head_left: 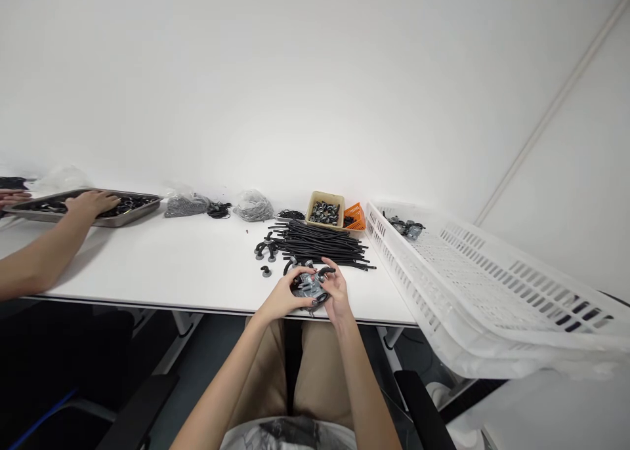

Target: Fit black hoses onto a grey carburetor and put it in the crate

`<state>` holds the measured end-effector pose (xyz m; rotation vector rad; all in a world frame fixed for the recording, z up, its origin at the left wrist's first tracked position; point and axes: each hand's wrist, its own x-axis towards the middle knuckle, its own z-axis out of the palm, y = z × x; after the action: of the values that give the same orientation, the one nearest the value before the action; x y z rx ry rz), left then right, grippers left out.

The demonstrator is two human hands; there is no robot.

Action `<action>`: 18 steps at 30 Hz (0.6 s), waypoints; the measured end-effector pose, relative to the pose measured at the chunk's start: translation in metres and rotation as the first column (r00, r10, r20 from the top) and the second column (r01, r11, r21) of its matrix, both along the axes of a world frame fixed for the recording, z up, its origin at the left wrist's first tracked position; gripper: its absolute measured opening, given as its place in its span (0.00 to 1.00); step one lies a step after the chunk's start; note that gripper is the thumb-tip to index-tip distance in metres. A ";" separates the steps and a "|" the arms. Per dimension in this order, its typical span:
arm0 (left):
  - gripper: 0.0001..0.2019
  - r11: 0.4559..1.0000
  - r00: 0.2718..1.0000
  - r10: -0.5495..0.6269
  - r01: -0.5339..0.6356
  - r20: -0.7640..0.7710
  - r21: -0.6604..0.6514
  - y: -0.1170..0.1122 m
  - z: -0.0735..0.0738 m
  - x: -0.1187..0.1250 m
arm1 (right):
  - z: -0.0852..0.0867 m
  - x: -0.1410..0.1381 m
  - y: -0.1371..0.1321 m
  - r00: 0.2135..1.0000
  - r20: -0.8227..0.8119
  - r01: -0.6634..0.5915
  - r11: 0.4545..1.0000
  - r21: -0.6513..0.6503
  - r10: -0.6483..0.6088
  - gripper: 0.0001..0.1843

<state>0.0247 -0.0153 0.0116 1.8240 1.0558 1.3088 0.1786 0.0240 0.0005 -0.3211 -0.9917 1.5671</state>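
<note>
"I'm looking through the head camera. What's in the boxes?"

"The tan box (325,209) holds small grey rings. The orange basket (355,217) sits right beside it. The big white crate (472,286) has grey bits (404,227) in it. Another person's hand (91,204) touches a metal tray (138,210) of black pieces."

"And my hands?"

"Your left hand (281,297) and right hand (337,294) are close together, fingers curled, both gripping a grey and black part (309,286) at the table (197,266) edge."
</note>
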 end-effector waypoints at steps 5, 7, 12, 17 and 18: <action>0.28 1.000 1.000 0.005 -0.005 0.005 -0.018 0.001 -0.001 0.000 | 0.002 0.002 -0.001 1.000 -0.024 -0.021 1.000 -0.022 0.020 0.25; 0.28 1.000 1.000 0.003 -0.003 0.008 -0.019 0.002 -0.002 0.000 | 0.002 0.003 0.000 1.000 -0.020 -0.024 1.000 -0.019 0.024 0.26; 0.27 1.000 1.000 0.007 -0.007 0.020 -0.023 0.002 -0.003 0.000 | -0.002 0.003 0.002 0.999 -0.035 -0.028 1.000 -0.009 0.027 0.26; 0.27 1.000 1.000 0.007 -0.007 0.024 -0.024 0.003 -0.003 0.000 | -0.004 0.004 0.003 1.000 -0.025 -0.014 1.000 0.012 0.014 0.27; 0.27 1.000 1.000 0.006 -0.006 0.027 -0.024 0.003 -0.003 0.000 | -0.004 0.004 0.003 1.000 -0.019 -0.014 1.000 0.015 0.014 0.28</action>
<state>0.0248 -0.0121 0.0083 1.7826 1.0587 1.3154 0.1825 0.0275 -0.0036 -0.2885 -0.9924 1.5722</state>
